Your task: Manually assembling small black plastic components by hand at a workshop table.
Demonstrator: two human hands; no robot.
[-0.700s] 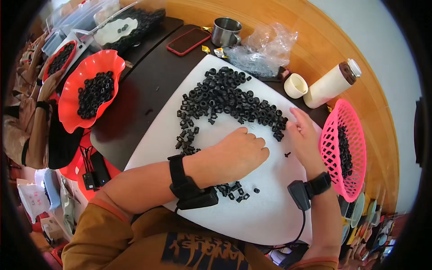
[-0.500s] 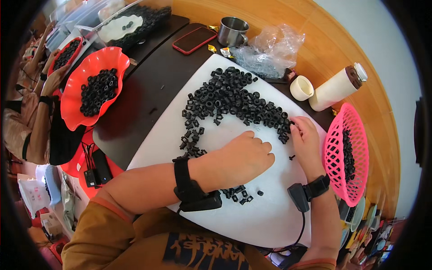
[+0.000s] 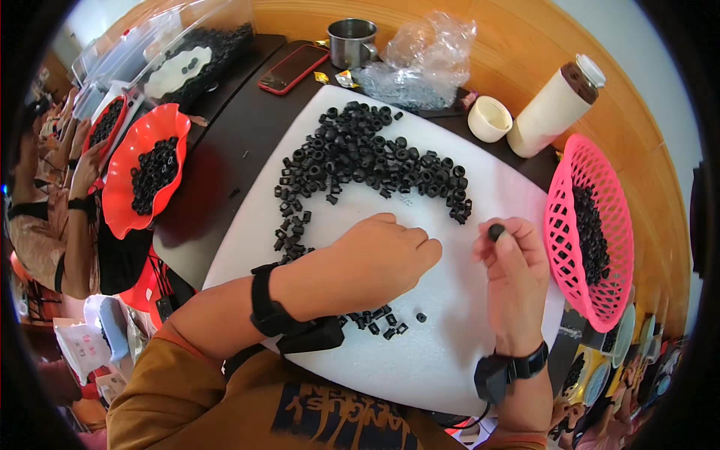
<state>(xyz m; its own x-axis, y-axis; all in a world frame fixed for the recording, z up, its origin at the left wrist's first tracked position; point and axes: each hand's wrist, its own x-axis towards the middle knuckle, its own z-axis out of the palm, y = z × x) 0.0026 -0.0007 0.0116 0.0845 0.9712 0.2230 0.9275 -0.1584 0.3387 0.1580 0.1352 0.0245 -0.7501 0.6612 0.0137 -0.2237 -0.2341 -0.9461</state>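
A white foam board (image 3: 442, 330) lies before me with a curved heap of small black parts (image 3: 360, 154), some round with holes, some spool-shaped. My right hand (image 3: 516, 259) is raised over the board's right side, pinching a small round black part (image 3: 496, 232) between thumb and fingers. My left hand (image 3: 375, 259) is curled, palm down, over the board inside the heap's curve. Its fingertips are hidden beneath it, so what they hold cannot be made out. Several more small black pieces (image 3: 390, 320) lie below my left wrist.
A pink basket (image 3: 626, 247) with black parts stands at the right. Along the back are a steel mug (image 3: 352, 43), phone (image 3: 294, 69), clear plastic bag (image 3: 420, 64), cream cup (image 3: 490, 120) and bottle (image 3: 551, 109). A red bowl (image 3: 112, 184) and another person's arm (image 3: 77, 217) are at left.
My right hand has drawn back from the heap's right end toward me, now showing a round black part in its pinch. My left hand stays curled over the board. The whole view has shifted slightly.
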